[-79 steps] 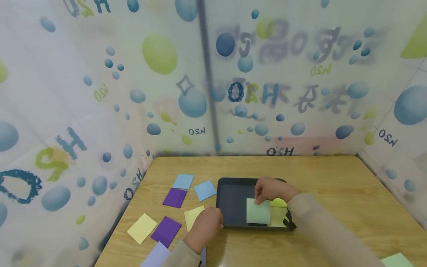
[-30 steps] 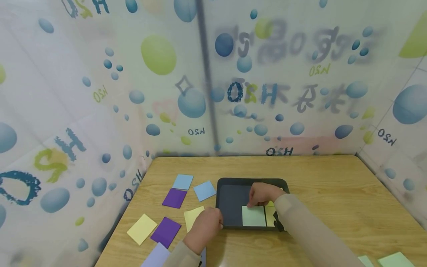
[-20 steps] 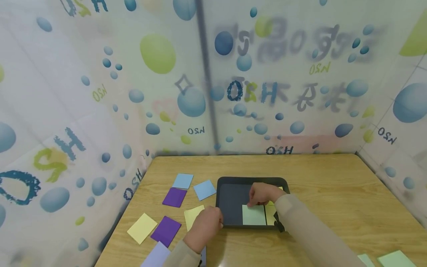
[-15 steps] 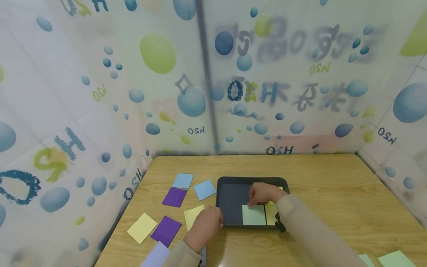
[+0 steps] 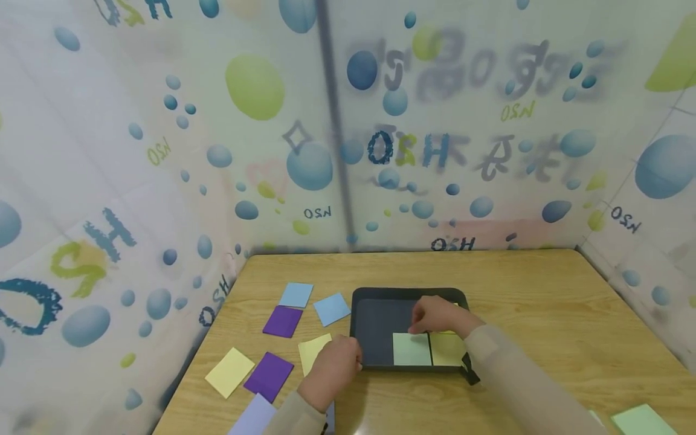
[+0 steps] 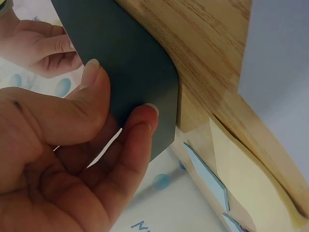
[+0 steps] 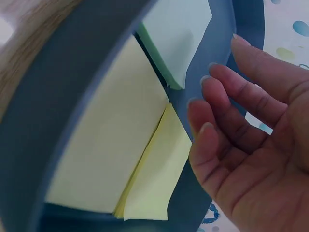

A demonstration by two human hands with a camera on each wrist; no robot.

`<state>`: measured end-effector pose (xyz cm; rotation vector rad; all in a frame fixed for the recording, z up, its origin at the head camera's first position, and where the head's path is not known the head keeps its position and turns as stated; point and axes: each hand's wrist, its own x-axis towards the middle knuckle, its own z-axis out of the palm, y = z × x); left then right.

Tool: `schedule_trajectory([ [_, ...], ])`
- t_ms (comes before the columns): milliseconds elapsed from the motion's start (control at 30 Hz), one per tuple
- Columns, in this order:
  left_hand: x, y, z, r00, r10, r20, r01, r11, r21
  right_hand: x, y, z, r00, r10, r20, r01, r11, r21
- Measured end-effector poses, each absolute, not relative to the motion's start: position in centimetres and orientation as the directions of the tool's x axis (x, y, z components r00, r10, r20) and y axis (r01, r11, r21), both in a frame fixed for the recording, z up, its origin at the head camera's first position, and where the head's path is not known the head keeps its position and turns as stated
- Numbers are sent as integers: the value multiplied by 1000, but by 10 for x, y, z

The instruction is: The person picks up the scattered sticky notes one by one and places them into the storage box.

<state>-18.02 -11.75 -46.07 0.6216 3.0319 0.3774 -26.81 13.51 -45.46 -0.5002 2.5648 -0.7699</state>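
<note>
My left hand (image 5: 334,370) pinches the near left corner of a dark shallow tray (image 5: 375,323) between thumb and fingers; the left wrist view shows the fingertips on the tray's wall (image 6: 133,58). Over the tray's right half hangs my right hand (image 5: 441,314), its fingers loosely bent and holding nothing. Just below its fingertips a light green sticky-note pad (image 5: 411,350) lies flat along the near wall. Right of that pad is a yellow sticky-note pad (image 5: 448,350). A second yellow pad (image 7: 161,176) sits behind it in the right wrist view, mostly hidden by my hand in the head view.
Left of the tray lie two blue pads (image 5: 332,309), two purple pads (image 5: 269,376), a pale yellow pad (image 5: 229,372) and a lavender pad (image 5: 254,415). Another yellow pad (image 5: 313,350) is partly behind my left hand. A green pad (image 5: 643,420) rests at the table's near right.
My right hand has lowered the green pad into the tray beside the yellow one, let go of it and shifted slightly right. The left hand stays at the corner.
</note>
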Motion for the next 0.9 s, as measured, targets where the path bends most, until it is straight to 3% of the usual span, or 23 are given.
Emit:
schedule_trajectory([
  [533,-181,-118,-462,-926,378,10,369,896,247,-241,155,-456,-848,-522,-96,-371,712,-596],
  [900,-183,-118,-462,-927,375,-1,363,898,250,-227,170,-452,-852,-521,-48,-387,690,-611],
])
